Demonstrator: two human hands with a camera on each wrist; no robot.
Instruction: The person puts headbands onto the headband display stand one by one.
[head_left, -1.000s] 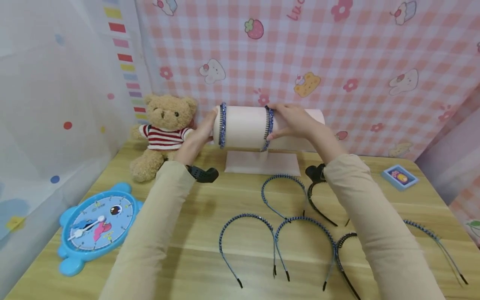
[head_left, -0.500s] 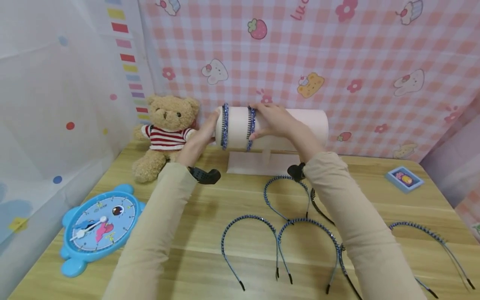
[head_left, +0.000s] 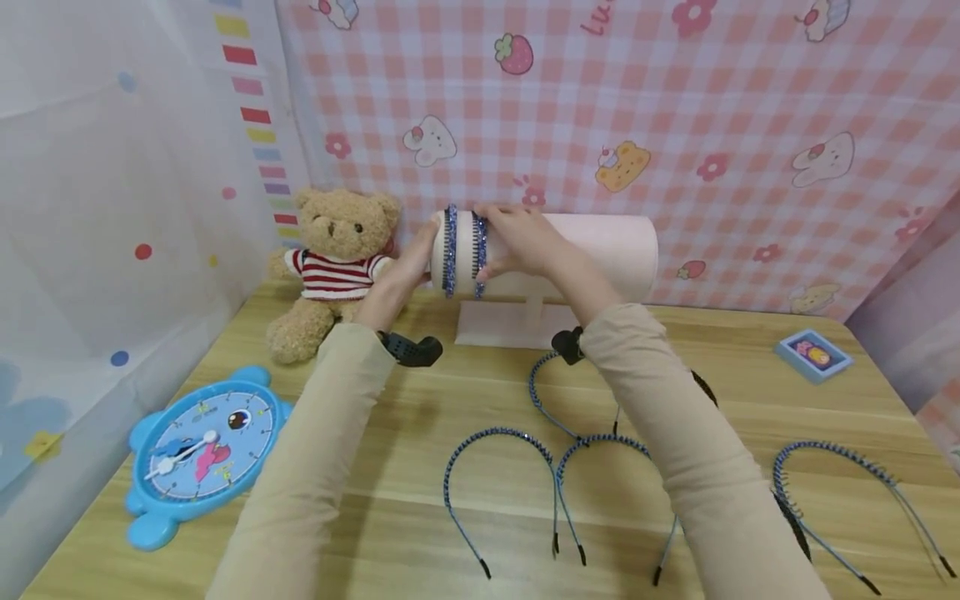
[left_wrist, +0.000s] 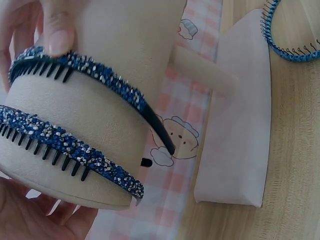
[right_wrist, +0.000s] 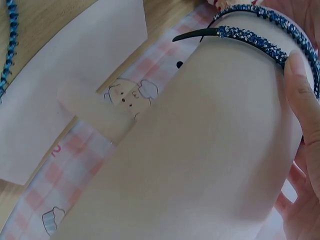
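A pale, cylindrical headband display stand [head_left: 600, 254] lies horizontally on its post above a flat base [head_left: 495, 323]. My left hand [head_left: 405, 265] holds its left end; in the left wrist view, that hand's fingers [left_wrist: 60, 212] lie behind the end edge. One blue glittery headband [head_left: 450, 254] with black comb teeth circles the stand near that end. Just right of it, my right hand [head_left: 517, 242] grips a second such headband [head_left: 481, 250], thumb in front and fingers over the top. In the right wrist view, the thumb [right_wrist: 300, 82] presses the headband's edge.
Several blue toothed headbands [head_left: 498, 432] lie on the wooden table, one at the far right [head_left: 832, 448]; my right sleeve [head_left: 675, 417] covers some. A teddy bear [head_left: 341, 229] sits left of the stand. A blue toy clock [head_left: 247, 379] and small blue frame [head_left: 813, 356] flank the area.
My right hand has slid the second headband leftward along the stand, closer to the first. My left hand stays at the stand's end.
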